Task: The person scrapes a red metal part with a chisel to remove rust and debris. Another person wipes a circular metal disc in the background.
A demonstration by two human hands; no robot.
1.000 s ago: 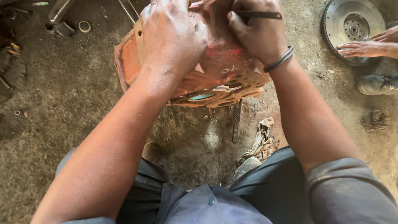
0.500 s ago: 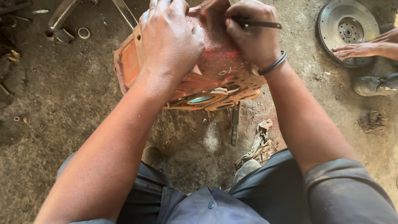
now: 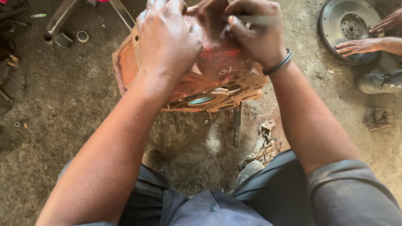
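Left hand [image 3: 167, 42]: lay palm-down, fingers curled over the far edge, forearm stretched forward.
Right hand [image 3: 257, 35]: fingers pinched closed in a writing-style grip, wrist bent, a dark band around it.

A toothed metal flywheel [image 3: 349, 29] lies at the dirt floor's [image 3: 63, 92] top right corner. A dirty rag [image 3: 263, 144] and a metal file [image 3: 237, 124] lie near its middle. A small ring [image 3: 83, 36] sits top left.

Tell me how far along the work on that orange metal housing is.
Done: the orange housing stands on edge on the dirt floor. In hand: the left hand steadies it while the right hand works a thin tool against its top. Left: I cannot tell; the worked spot is hidden.
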